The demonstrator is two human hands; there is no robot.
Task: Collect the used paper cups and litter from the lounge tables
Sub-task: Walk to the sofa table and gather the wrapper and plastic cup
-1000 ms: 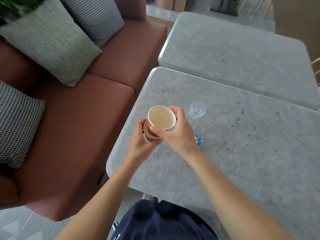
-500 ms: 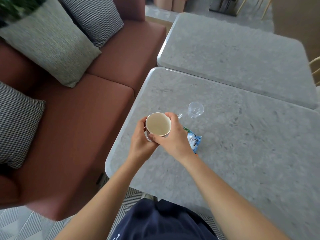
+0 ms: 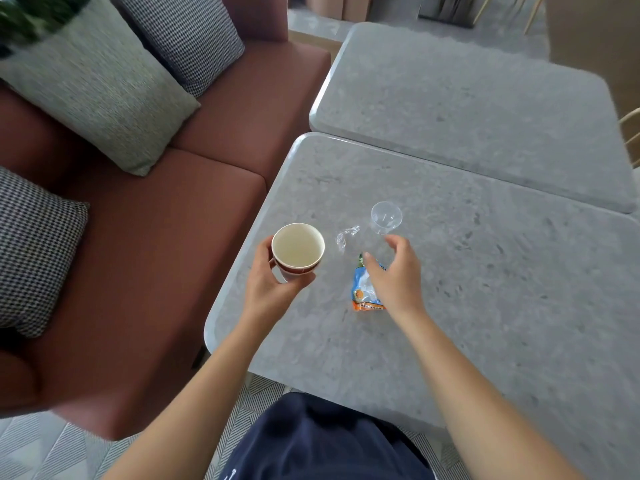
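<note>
The grey table [image 3: 485, 306] bears the remaining litter, while the left hand [image 3: 266, 289] wraps its fingers round the wall of the paper cup [image 3: 298, 250], held upright over the table's edge. The right hand [image 3: 394, 275] hovers with fingers spread and empty above the blue-and-orange wrapper [image 3: 363, 292], which lies under its fingertips. Just beyond them stands the clear plastic cup [image 3: 386, 216], likely light, thin and easily crushed, best pinched gently at the rim; the crumpled clear film [image 3: 344, 235], left of the fingertips, looks flimsy and slippery.
</note>
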